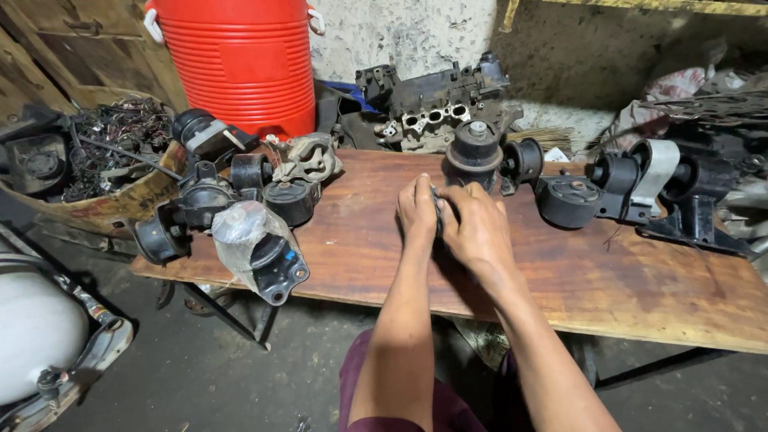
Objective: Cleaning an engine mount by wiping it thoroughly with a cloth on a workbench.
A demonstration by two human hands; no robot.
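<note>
Dark, small and mostly hidden, a black part [437,210] is sitting pinched between the two hands over the middle of the wooden worktop [608,280]; only a thin dark edge is showing, so it is probably a rubber or metal piece, though the head view is not letting me tell which. The left hand [417,210] is curling its fingers closed against one side of the part, and the right hand [476,228] is wrapping closed over the other side, the two hands touching each other. Both forearms are reaching up from the bottom of the view.

Just beyond the hands, a round black engine mount [474,152] is standing upright on the worktop, with a smaller black bushing [523,162] beside it. Further to the right, a low round mount [567,200] is lying near a black and grey bracket mount [652,180]. On the left end of the worktop, a mount wrapped in clear plastic [258,248] is overhanging the front edge, amid a cluster of other black mounts. Behind that cluster, a red cooler [240,60] is standing against the wall, and a grey engine block [436,108] is leaning near it. A basket of tangled wires [112,140] is sitting at the far left.
</note>
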